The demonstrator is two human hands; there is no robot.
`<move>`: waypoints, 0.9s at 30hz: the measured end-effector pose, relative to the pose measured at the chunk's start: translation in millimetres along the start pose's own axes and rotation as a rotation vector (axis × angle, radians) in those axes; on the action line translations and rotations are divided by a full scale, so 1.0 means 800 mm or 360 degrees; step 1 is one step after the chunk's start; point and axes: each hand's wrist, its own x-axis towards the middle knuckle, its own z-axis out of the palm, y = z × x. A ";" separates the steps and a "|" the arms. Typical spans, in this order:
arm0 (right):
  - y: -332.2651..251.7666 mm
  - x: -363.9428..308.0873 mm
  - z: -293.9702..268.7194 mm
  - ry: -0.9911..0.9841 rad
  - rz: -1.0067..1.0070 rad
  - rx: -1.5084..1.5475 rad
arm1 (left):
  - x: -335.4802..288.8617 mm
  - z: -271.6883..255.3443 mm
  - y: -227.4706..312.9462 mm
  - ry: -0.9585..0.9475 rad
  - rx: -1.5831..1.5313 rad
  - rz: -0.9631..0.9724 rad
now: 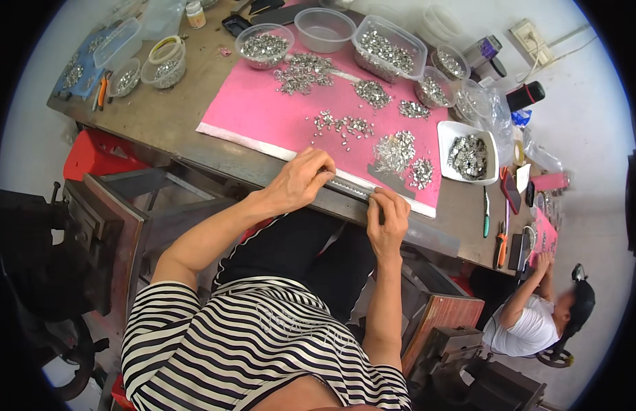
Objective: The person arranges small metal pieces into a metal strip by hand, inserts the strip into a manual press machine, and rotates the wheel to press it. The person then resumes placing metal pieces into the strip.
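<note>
A narrow dark strip [350, 187] with a row of small shiny bits along it lies at the front edge of a pink mat [256, 113]. My left hand [301, 179] is closed, its fingers curled at the strip's left end. At the right end, my right hand [388, 220] pinches the strip between thumb and fingers. Just beyond my hands lie a pile of slim silvery metal pieces [395, 152] on a grey plate [400, 183], a smaller heap of metal pieces [421, 173], and scattered short metal pieces [344, 125]. My fingertips partly hide the strip's ends.
Tubs of metal parts stand at the back, including a rectangular one [419, 58] and a round one [264, 61]. A white bowl [445, 130], green-handled tool [486, 216] and orange-handled pliers [500, 250] are at right. A co-worker in a white shirt [527, 325] sits beyond.
</note>
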 end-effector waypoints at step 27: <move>0.013 0.108 0.047 -0.0182 -0.0042 0.0122 | -0.011 0.014 0.001 0.0182 0.0510 0.0451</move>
